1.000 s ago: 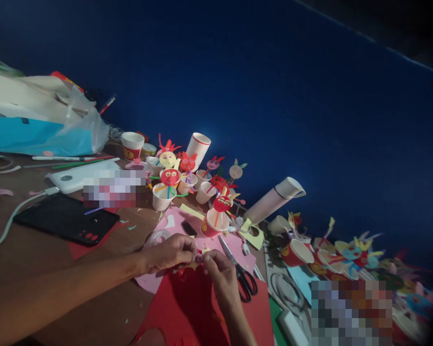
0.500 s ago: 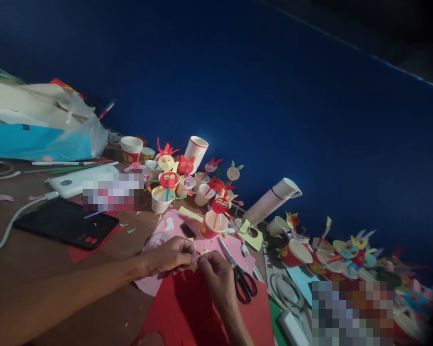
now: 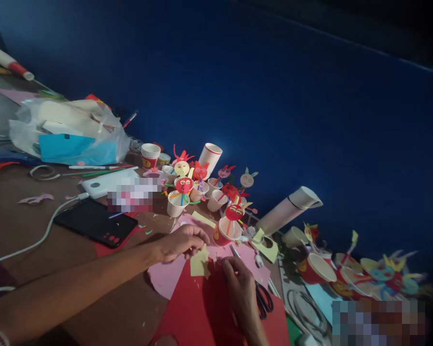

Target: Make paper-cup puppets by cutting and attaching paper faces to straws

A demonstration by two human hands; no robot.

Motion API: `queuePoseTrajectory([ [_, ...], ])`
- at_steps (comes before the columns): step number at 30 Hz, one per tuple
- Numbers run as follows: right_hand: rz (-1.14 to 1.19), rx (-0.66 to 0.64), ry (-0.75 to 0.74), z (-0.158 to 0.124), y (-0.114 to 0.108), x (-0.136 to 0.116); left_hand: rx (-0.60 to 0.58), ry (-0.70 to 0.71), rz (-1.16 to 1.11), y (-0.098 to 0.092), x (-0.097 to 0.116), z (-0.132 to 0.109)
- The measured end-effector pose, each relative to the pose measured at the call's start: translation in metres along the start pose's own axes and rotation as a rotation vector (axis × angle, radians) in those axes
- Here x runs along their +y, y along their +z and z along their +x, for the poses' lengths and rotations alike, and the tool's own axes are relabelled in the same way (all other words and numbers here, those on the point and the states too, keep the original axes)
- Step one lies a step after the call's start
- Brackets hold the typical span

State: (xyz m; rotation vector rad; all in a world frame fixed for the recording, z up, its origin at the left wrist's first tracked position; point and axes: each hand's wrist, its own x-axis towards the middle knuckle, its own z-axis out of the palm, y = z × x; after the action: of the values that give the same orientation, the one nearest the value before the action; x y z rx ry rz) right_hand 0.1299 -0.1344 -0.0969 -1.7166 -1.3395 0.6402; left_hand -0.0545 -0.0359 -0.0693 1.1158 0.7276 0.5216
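My left hand (image 3: 183,242) hangs over pink paper (image 3: 160,278), its fingers curled. Whether it pinches anything small is hidden. Just under its fingertips is a piece of yellow paper (image 3: 199,264) with a jagged edge. To the right, my right hand (image 3: 241,283) is above red paper (image 3: 191,312), thumb and forefinger close together; anything between them is too small to name. The black-handled scissors (image 3: 265,302) lie beside my right hand, partly hidden by it. Behind the hands stands a paper cup (image 3: 228,234) with a red paper face (image 3: 234,212) on a stick.
Several paper cups with paper faces (image 3: 184,185) stand beyond. A white flask (image 3: 285,211) leans by the blue wall. On the left lie a black phone (image 3: 94,223), a white power bank (image 3: 108,182) with a cable, and a plastic bag (image 3: 119,139). More decorated cups (image 3: 319,269) are on the right.
My hands have moved apart; before, their fingertips met over the yellow paper. The yellow paper now shows more fully. The whole view has shifted, bringing more of the left side in.
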Motion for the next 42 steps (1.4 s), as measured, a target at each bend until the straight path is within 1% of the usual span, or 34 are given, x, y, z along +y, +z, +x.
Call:
queuePoseTrajectory([
  [3, -0.067, -0.001, -0.035, 0.001, -0.001, 0.005, -0.001, 0.017, -0.096, -0.009, 0.006, 0.002],
  [5, -0.098, 0.005, -0.046, 0.002, -0.001, 0.007, 0.003, 0.004, -0.132, -0.012, 0.008, 0.002],
  [9, -0.122, 0.002, -0.071, 0.003, 0.000, 0.010, 0.011, -0.044, -0.182, -0.010, 0.010, 0.004],
  [14, -0.139, -0.016, -0.090, 0.002, 0.001, 0.013, 0.040, -0.103, -0.331, -0.006, 0.011, 0.013],
  [18, -0.149, 0.001, -0.087, 0.001, 0.002, 0.013, 0.071, -0.124, -0.408, -0.008, 0.009, 0.020],
  [21, -0.142, 0.009, -0.085, 0.001, 0.004, 0.014, 0.105, -0.113, -0.447, -0.010, 0.007, 0.022],
  [27, -0.126, 0.006, -0.081, 0.002, 0.006, 0.014, 0.150, -0.028, -0.428, -0.022, 0.005, 0.017],
  [33, -0.118, 0.048, -0.056, 0.000, 0.008, 0.009, 0.142, 0.034, -0.399, -0.036, 0.009, 0.015],
  [36, -0.128, 0.060, -0.048, -0.001, 0.008, 0.006, 0.139, 0.053, -0.389, -0.039, 0.010, 0.015],
  [42, -0.135, 0.044, -0.046, -0.001, 0.006, 0.000, 0.163, 0.062, -0.385, -0.038, 0.011, 0.015],
])
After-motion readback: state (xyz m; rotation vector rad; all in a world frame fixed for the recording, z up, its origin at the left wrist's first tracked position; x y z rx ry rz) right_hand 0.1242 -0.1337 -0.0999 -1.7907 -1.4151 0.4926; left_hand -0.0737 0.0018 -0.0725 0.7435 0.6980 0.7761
